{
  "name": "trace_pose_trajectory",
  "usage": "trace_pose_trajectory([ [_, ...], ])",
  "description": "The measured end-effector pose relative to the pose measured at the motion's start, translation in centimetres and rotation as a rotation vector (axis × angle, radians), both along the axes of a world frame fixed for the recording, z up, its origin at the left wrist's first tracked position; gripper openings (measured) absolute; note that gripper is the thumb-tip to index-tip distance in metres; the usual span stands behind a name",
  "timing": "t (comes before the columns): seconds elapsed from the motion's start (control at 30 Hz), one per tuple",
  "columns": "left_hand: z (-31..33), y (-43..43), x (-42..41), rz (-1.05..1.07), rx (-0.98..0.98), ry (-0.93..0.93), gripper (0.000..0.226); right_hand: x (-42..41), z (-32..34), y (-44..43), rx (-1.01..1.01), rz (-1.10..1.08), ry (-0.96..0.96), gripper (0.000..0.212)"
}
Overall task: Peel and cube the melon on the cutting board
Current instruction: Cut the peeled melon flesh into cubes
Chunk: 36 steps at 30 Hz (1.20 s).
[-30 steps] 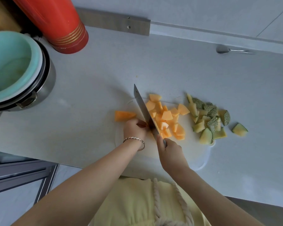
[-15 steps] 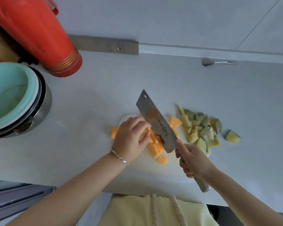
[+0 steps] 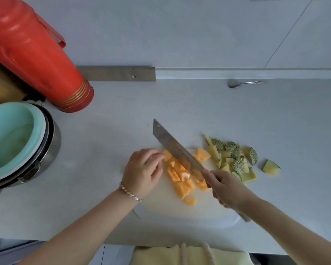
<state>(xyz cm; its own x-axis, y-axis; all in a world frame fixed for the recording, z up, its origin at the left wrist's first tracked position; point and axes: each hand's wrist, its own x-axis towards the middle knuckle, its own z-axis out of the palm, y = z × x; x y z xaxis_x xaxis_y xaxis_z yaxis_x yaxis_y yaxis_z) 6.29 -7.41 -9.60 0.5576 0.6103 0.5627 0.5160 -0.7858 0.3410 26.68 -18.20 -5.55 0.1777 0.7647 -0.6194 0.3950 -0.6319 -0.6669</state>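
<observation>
Orange melon cubes [image 3: 182,177] lie heaped on the white cutting board [image 3: 180,211]. My right hand [image 3: 225,185] grips the handle of a steel cleaver [image 3: 175,149], whose blade slants up and left above the cubes. My left hand [image 3: 142,172] sits at the heap's left side with curled fingers, its fingertips touching an orange piece [image 3: 167,154]. Pieces of netted green rind [image 3: 232,156] are piled at the board's right edge. One more rind piece [image 3: 271,167] lies apart on the counter.
A red thermos [image 3: 33,54] stands at the back left. In front of it is a steel pot with a mint-green bowl [image 3: 11,142] inside. A spoon [image 3: 237,83] lies by the back wall. The counter's front edge runs just below the board.
The cleaver has lifted off the board and now tilts flat above the cubes. My left hand has shifted to the heap's left side. The camera view has moved down the counter.
</observation>
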Motion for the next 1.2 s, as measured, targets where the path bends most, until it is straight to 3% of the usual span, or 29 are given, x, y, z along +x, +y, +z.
trace_pose_trajectory([
  [0.1,3.6,0.3,0.3,-0.036,0.054,-0.094,0.016,1.5,0.5,-0.6,0.117,0.294,-0.35,0.053],
  [0.17,4.7,0.5,0.8,-0.127,-0.124,-0.005,0.023,1.9,1.1,-0.5,0.134,0.446,-0.548,0.051],
  [0.27,5.2,-0.1,2.2,-0.255,-0.571,0.386,0.067,1.8,1.5,-0.2,0.155,0.649,-0.743,0.05],
  [0.37,4.0,-1.4,3.9,-0.346,-0.697,0.803,0.082,1.4,1.3,0.0,0.293,0.756,-0.82,0.048],
  [0.43,3.3,-2.0,4.7,-0.379,-0.722,0.88,0.081,1.6,0.3,-0.1,0.453,0.795,-0.938,0.049],
  [0.57,2.3,-1.6,5.0,-0.359,-0.841,0.901,0.061,2.4,-1.5,-0.5,0.662,0.763,-0.953,0.056],
  [0.7,0.1,0.0,4.7,-0.27,-0.802,0.959,0.055,2.5,-2.5,-1.0,0.782,0.776,-0.914,0.074],
  [0.83,-1.6,1.4,4.5,-0.217,-0.739,0.998,0.055,3.2,-2.8,-1.5,0.791,0.808,-0.884,0.074],
  [1.0,-1.1,2.7,4.0,-0.201,-0.699,0.84,0.068,5.5,-2.3,-2.4,0.809,0.788,-0.852,0.072],
  [1.1,-1.3,2.5,2.9,-0.248,-0.643,0.909,0.072,6.5,-1.8,-2.8,0.819,0.79,-0.871,0.073],
  [1.2,-2.0,2.8,1.8,-0.134,-0.6,0.936,0.064,7.3,-1.8,-3.2,0.801,0.805,-0.862,0.071],
])
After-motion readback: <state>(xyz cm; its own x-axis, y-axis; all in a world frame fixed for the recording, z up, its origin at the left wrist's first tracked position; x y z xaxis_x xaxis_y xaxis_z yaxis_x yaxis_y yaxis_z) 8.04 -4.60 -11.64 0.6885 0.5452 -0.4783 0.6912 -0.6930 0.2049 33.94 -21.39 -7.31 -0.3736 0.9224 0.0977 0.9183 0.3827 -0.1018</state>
